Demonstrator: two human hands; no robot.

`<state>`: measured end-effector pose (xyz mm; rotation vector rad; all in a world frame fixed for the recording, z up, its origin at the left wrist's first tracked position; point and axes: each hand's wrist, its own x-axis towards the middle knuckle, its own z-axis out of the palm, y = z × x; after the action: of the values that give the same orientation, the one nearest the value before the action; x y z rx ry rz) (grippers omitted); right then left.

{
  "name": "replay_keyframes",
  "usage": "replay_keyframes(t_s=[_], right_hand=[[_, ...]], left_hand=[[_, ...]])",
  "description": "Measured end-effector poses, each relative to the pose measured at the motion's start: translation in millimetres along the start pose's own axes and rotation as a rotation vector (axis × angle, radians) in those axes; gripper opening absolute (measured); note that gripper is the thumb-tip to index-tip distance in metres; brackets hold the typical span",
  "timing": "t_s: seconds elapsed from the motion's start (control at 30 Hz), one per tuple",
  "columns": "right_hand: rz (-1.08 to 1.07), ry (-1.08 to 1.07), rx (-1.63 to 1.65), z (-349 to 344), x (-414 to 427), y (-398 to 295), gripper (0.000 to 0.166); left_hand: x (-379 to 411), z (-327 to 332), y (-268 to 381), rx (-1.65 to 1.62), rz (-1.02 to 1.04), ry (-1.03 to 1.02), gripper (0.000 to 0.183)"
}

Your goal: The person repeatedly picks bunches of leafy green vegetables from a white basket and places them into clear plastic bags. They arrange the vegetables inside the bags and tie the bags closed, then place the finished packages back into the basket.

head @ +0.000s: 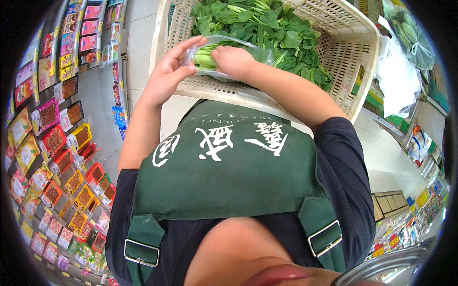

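Over the near edge of a white plastic crate [365,53], a clear plastic bag [263,53] lies with pale-stemmed leafy greens [203,60] inside it. My left hand [175,62] holds the bag's mouth at its left end, fingers and thumb spread around the opening. Bent fingers of my right hand [232,61] are on the greens at the bag's opening; the fingertips are partly hidden. Beyond both hands, a heap of loose leafy greens [290,37] fills much of the crate.
White plastic bags [397,78] hang or lie to the crate's right, beside a tied bag of greens [408,34]. Shelves of packaged snacks [61,161] line the left side. A slatted wooden item [390,203] stands low at the right, near more packaged goods.
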<state>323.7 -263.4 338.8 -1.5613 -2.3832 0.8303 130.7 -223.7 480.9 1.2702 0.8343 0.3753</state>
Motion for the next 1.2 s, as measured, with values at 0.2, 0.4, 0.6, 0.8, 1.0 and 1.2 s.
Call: replay_keyframes(t_s=[0.2, 0.4, 0.6, 0.8, 1.0, 1.2], right_hand=[[0.019, -0.015, 0.005, -7.8, 38.3, 2.5, 0.026], [-0.199, 0.338, 0.096, -12.8, 5.1, 4.5, 0.031], [0.653, 0.236, 0.109, -57.2, -118.3, 131.6, 0.024], [1.345, -0.507, 0.563, 5.7, -209.1, 219.2, 0.048], [1.269, -0.648, 0.158, 67.4, -190.8, 231.2, 0.061], [1.133, -0.793, -0.056, 38.0, -176.6, 209.6, 0.041]], left_hand=[[-7.3, 5.8, -14.1, 0.057, 0.026, -0.010, 0.056], [-17.0, -6.5, -18.9, 0.449, 0.040, 0.117, 0.035], [-29.6, -8.8, -60.0, 1.135, 0.300, 0.350, 0.014], [-28.2, -4.9, -76.7, 1.213, 0.417, 0.417, 0.012], [-26.8, -5.4, -73.6, 1.208, 0.472, 0.404, 0.012], [-28.5, -5.7, -75.1, 1.196, 0.469, 0.419, 0.011]])
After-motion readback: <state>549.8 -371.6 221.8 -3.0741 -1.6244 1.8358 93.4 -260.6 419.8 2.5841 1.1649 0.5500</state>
